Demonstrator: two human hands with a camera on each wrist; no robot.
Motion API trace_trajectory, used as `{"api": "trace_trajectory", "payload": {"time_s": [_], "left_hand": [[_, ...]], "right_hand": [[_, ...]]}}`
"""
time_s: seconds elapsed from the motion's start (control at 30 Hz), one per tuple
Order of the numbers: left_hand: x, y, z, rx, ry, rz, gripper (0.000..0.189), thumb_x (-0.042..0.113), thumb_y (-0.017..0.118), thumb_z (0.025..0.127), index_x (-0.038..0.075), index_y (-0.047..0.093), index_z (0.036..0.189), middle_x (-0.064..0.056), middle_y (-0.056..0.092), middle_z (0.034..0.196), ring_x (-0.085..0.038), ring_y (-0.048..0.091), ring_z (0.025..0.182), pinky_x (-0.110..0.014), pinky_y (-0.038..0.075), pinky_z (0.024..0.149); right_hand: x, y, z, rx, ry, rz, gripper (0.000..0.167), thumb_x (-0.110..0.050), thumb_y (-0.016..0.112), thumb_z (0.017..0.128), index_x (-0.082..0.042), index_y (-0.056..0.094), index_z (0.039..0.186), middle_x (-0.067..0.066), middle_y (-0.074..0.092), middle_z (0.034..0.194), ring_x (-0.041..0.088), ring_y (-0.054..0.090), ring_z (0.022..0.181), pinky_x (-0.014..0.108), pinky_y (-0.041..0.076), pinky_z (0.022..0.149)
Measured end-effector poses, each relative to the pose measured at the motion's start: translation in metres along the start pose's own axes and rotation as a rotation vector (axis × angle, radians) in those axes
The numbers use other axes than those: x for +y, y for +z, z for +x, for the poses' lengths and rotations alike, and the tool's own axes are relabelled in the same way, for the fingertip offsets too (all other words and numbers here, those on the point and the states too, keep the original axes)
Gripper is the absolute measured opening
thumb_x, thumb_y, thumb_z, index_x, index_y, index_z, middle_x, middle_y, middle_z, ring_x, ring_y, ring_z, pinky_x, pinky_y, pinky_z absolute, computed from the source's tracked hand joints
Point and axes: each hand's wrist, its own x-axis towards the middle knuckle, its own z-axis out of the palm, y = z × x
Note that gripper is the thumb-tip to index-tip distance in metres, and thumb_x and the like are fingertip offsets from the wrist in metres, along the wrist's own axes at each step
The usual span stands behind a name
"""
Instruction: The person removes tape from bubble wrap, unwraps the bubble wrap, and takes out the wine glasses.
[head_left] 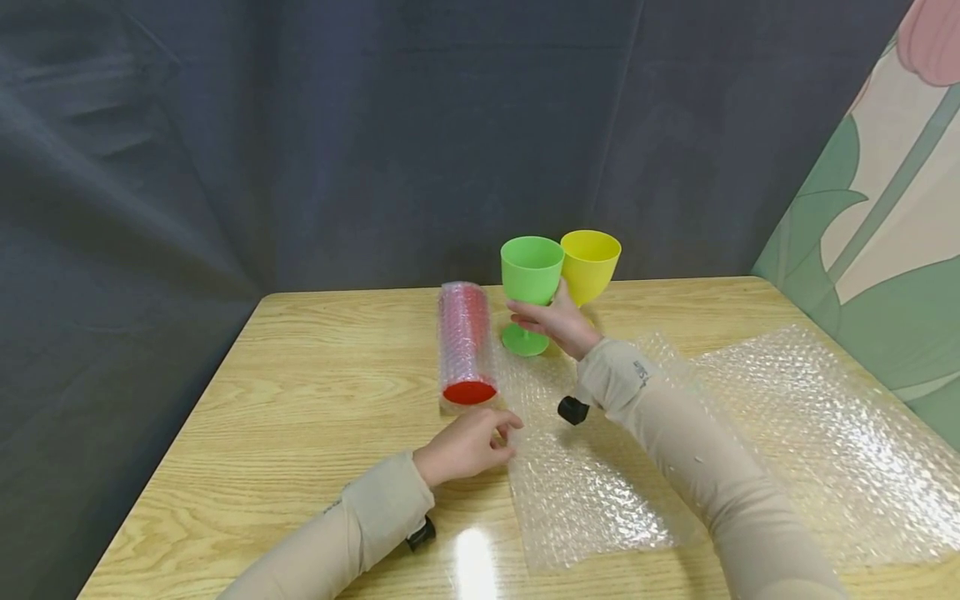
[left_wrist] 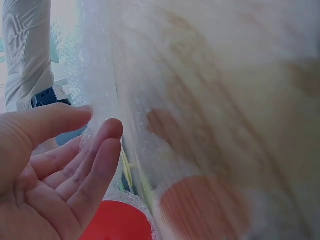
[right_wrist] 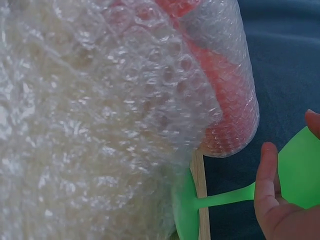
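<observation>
Green goblet (head_left: 531, 277), upright at the far end of the bubble wrap (head_left: 566, 500) — likely light, stiff, slick; best held under the bowl. Right hand (head_left: 558, 322) grips there — left hand (head_left: 467, 446) loose, thumb off fingers.

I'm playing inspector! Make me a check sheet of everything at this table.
Surface: wood table, shiny in spots.
Job things: green cup, upright; yellow cup, partly behind it; wrapped red thing; flat bubble wrap, spread from middle to right.
Clutter: nothing seen.
Left hand: by the flat bubble wrap's edge; can't tell if touching.
Right hand: holds the green cup.
Cables: nothing seen.
Surroundings: dark cloth behind, painted flower wall right.
</observation>
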Motion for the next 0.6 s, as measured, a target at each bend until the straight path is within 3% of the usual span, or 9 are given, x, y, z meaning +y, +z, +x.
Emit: {"api": "trace_trajectory", "payload": {"time_s": [0.33, 0.43, 0.6], "left_hand": [[0.002, -0.0018, -0.0007, 0.011, -0.008, 0.001, 0.027, 0.004, 0.062, 0.085, -0.002, 0.063, 0.111, -0.01, 0.068, 0.089, -0.013, 0.061, 0.075, -0.018, 0.048, 0.069], [0.0024, -0.0021, -0.0009, 0.01, -0.004, 0.007, 0.027, 0.004, 0.061, 0.085, -0.002, 0.063, 0.111, -0.01, 0.068, 0.089, -0.014, 0.061, 0.075, -0.018, 0.048, 0.07], [0.0029, -0.0022, -0.0011, 0.008, 0.006, 0.012, 0.028, 0.002, 0.059, 0.084, -0.002, 0.063, 0.111, -0.01, 0.069, 0.089, -0.014, 0.064, 0.075, -0.017, 0.049, 0.07]], "right_hand": [[0.0014, 0.0035, 0.004, -0.007, -0.028, 0.021, 0.071, -0.005, 0.064, 0.086, -0.022, 0.016, 0.135, 0.001, 0.041, 0.114, 0.018, 0.06, 0.093, 0.049, 0.042, 0.102], [0.002, 0.0044, 0.0058, 0.007, -0.022, 0.015, 0.071, -0.007, 0.064, 0.086, -0.022, 0.015, 0.135, 0.001, 0.041, 0.114, 0.017, 0.06, 0.091, 0.046, 0.045, 0.1], [0.0031, 0.0058, 0.0081, 0.026, -0.023, 0.022, 0.074, -0.006, 0.064, 0.086, -0.02, 0.013, 0.137, 0.002, 0.042, 0.113, 0.017, 0.062, 0.086, 0.032, 0.054, 0.086]]}}
